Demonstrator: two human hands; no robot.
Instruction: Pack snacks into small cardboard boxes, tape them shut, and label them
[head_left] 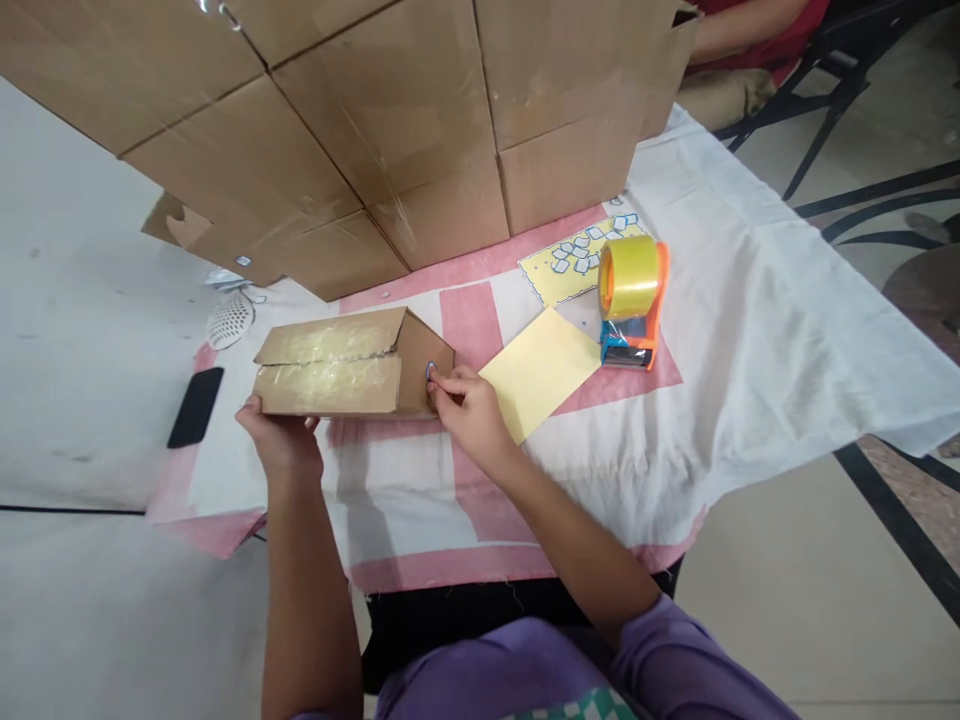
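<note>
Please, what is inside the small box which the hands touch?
You cannot see inside the box: shiny tape covers its closed top. On its end, the right hand touches a small blue-edged piece.

- Table (757, 330): white cloth (705, 420) with pink blocks, a pink band along its near edge.
- Carton (330, 365) toward the left edge: plain brown, its taped top glinting pale yellow.
- Sticker (430, 371) on the carton's end: rimmed in blue.
- Paper sheet (540, 370) near the middle: plain pale yellow.
- Sticker sheet (545, 272) toward the far edge: yellow, scattered with blue-outlined white pieces.
- Tape dispenser (661, 300): orange, blue and black; its roll (631, 275) is yellow.
- Phone (196, 407), left edge: black.
- Stacked cartons (427, 130), far edge: brown.
- Shirt (517, 665), beyond the near edge: purple, green-and-white print.
</note>
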